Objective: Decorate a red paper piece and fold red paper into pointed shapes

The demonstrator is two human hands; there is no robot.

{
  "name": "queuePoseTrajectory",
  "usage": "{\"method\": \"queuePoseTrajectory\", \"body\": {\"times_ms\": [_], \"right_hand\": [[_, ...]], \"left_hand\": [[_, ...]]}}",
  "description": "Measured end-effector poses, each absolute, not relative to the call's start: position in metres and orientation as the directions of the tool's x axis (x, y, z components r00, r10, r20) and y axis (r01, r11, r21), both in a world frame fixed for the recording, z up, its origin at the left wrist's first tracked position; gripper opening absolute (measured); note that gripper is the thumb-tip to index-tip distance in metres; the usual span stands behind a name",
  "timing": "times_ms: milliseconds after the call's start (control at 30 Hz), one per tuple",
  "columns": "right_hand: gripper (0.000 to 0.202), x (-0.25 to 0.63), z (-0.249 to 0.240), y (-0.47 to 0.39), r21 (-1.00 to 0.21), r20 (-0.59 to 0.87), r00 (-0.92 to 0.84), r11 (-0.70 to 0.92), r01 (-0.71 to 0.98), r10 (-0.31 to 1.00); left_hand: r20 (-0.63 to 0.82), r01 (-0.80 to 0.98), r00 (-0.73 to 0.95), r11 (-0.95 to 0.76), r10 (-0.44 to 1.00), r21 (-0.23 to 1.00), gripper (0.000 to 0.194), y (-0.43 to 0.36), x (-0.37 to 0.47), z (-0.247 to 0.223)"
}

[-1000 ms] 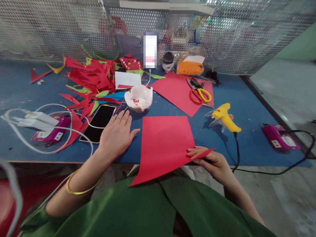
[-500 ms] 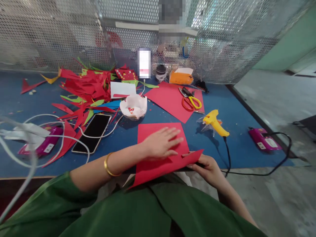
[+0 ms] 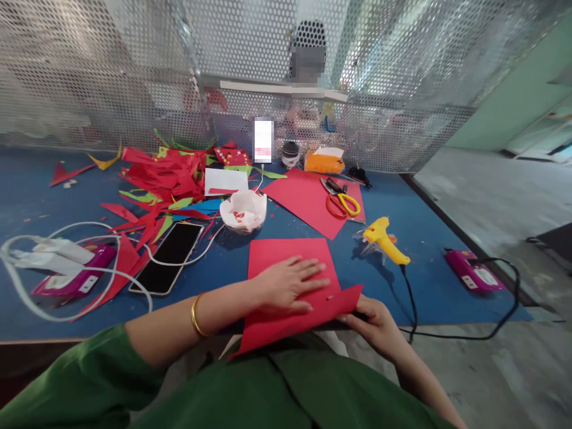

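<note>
Paper point(image 3: 277, 253) (past table edge point(image 3: 44, 341)) under left hand point(image 3: 292, 286)

On the desk point(image 3: 420, 280), scraps point(image 3: 165, 173) lie left, mostly behind the phone point(image 3: 156, 277); near centre, the sheet point(image 3: 272, 256) lies before the bowl point(image 3: 235, 223); scissors point(image 3: 342, 193) on paper point(image 3: 299, 199), then the glue gun point(image 3: 385, 239), lie farther right.

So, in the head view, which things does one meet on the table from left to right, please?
Purple socket, black phone, white bowl, scissors, glue gun, second purple socket.
</note>
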State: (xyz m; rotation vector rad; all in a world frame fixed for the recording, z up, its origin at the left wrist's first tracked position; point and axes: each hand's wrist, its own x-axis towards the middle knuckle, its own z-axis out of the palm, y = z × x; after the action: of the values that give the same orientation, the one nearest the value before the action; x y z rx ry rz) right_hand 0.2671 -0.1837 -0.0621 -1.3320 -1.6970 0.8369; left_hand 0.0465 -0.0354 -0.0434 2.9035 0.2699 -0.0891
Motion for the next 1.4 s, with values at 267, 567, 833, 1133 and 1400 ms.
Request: {"method": "queuePoseTrajectory", "body": {"times_ms": [267,567,833,1133,1400], "right_hand": [[0.015,0.265,-0.061,-0.184,-0.858,0.215,-0.111,0.242,0.453,0.970],[0.019,0.264,-0.060,-0.183,-0.895,0.126,-0.052,0.136,0.425,0.991],[0.022,0.261,-0.055,-0.186,-0.925,-0.045,0.087,-0.075,0.372,0.995],[0.035,0.243,-0.034,-0.155,-0.870,-0.026,0.372,-0.204,0.449,0.928],[0.036,0.247,-0.042,-0.120,-0.682,-0.025,0.340,-0.265,0.681,0.940]], "left_hand": [[0.011,0.458,0.888,-0.886,0.459,0.070,0.070,-0.038,-0.022,-0.043],[0.251,0.540,0.627,-0.644,0.737,0.542,0.049,-0.076,-0.076,-0.031],[0.026,0.424,0.459,-0.245,0.888,0.872,0.041,-0.108,-0.058,-0.047],[-0.066,0.757,0.255,-0.157,0.965,0.635,0.042,-0.083,-0.030,-0.027],[-0.164,0.831,0.234,-0.110,0.958,0.546,0.022,-0.044,-0.025,-0.025]]}}
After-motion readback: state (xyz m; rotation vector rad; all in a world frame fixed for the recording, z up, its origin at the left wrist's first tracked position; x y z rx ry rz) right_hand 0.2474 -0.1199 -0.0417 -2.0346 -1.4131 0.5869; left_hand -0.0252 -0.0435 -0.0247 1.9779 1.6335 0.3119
